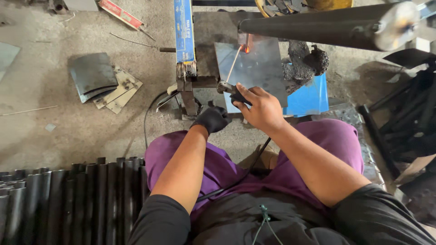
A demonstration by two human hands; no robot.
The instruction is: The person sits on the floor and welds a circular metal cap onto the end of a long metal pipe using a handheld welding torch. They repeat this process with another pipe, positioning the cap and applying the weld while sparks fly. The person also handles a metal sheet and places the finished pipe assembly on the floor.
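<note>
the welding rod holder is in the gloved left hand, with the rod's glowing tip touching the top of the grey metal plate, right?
Not quite. The head view shows the bare right hand gripping the welding rod holder; the black-gloved left hand rests lower, beside it and off the holder. The rest holds: the rod's glowing tip meets the top edge of the grey metal plate.
</note>
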